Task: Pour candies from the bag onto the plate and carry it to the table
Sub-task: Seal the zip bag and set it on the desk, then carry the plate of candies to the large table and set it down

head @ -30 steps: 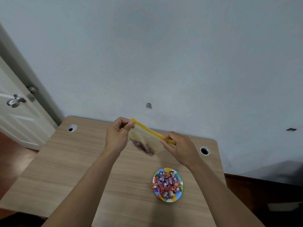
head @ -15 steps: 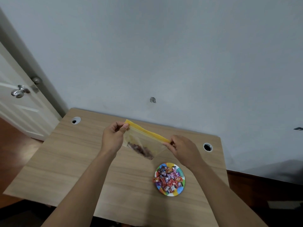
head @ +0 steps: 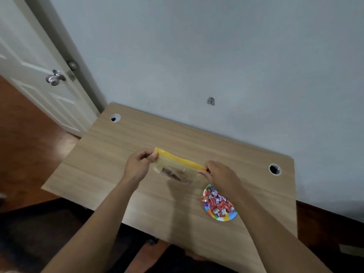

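Head view: left hand (head: 136, 168) and right hand (head: 221, 177) each pinch one end of the bag (head: 177, 169) by its yellow strip. Bag hangs over mid-desk (head: 110, 154). Plate (head: 224, 218) of candies (head: 217, 203) sits near the right edge.

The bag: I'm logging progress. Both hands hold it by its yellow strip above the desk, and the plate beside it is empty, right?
Not quite. The head view shows the plate already piled with candies. The rest stands: left hand and right hand hold the bag by its yellow strip.
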A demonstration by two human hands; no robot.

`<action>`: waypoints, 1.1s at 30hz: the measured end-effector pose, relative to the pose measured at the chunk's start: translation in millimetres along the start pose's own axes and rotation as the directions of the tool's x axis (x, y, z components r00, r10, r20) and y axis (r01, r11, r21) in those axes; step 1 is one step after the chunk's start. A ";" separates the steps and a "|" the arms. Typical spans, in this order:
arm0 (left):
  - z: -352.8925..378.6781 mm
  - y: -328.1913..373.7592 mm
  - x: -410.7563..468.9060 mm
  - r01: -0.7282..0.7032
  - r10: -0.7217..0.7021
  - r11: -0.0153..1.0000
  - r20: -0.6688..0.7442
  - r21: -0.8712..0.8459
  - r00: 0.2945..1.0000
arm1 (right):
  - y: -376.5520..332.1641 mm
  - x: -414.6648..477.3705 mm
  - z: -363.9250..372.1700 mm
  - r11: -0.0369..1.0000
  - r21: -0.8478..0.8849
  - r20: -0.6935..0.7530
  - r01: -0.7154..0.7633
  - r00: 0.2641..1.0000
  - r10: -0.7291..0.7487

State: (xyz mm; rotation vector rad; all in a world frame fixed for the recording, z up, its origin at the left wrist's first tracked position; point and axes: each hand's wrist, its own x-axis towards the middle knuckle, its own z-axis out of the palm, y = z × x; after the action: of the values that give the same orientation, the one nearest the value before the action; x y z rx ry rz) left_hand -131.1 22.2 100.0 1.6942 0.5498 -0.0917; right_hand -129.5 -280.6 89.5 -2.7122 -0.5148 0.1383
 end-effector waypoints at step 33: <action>132.4 -118.2 8.2 0.205 -0.295 0.929 0.287 0.307 0.911 | 142.2 -106.0 79.7 0.475 0.395 0.247 -0.786 0.589 0.769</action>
State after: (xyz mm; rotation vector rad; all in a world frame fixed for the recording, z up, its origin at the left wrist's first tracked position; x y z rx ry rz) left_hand -139.6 -89.4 -38.0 1.8139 0.5175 -0.6543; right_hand -193.4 -415.2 -35.4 -2.2225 0.7400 0.4825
